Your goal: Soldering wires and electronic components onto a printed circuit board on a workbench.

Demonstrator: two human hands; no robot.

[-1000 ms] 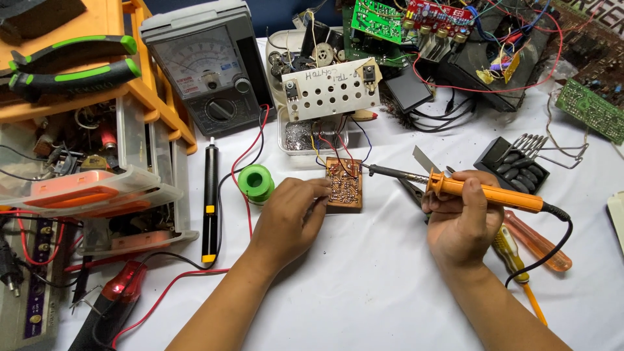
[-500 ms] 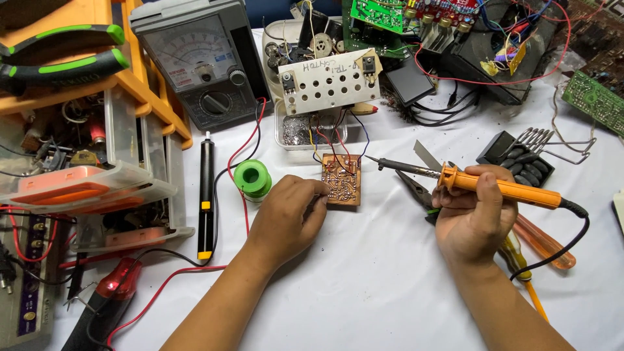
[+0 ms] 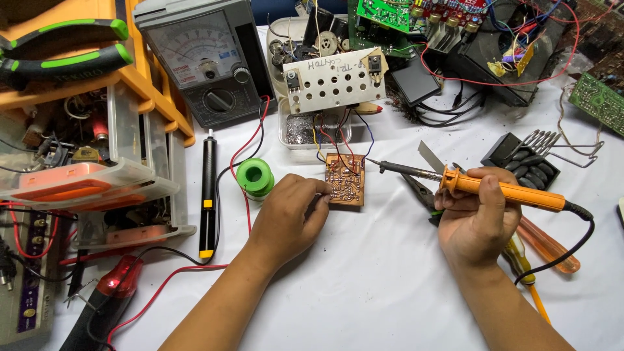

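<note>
The right hand (image 3: 478, 218) is closed around the orange handle of a soldering iron (image 3: 500, 190), held near level with its dark metal tip pointing left, ending just beside the right edge of a small brown circuit board (image 3: 345, 179). The left hand (image 3: 286, 218) is curled, its fingertips pinching the board's left edge against the white cloth (image 3: 364, 286) that covers the table; the board lies copper side up, with red, blue and yellow wires rising from its top edge to a white perforated plate (image 3: 335, 79) with handwriting along its top, which rests on a clear tub (image 3: 311, 130) of silvery bits. Just left of the left hand stands a green spool of solder (image 3: 255, 177), and further left lies a black pen-shaped tool with a yellow band (image 3: 208, 195). Red leads loop from there up to a grey analogue meter (image 3: 205, 55) with a white dial face and a round black knob. At the far left an orange and clear drawer unit (image 3: 97, 149) holds small parts, with green-handled pliers (image 3: 62, 49) lying on top. Under the right hand lie cutters (image 3: 419, 188) and screwdrivers, one with a clear orange handle (image 3: 546, 244). A black finned heat sink (image 3: 523, 162) sits to the right of the iron, green circuit boards (image 3: 383, 13) line the far edge, and a red-lit black tool (image 3: 107, 299) lies at lower left.
</note>
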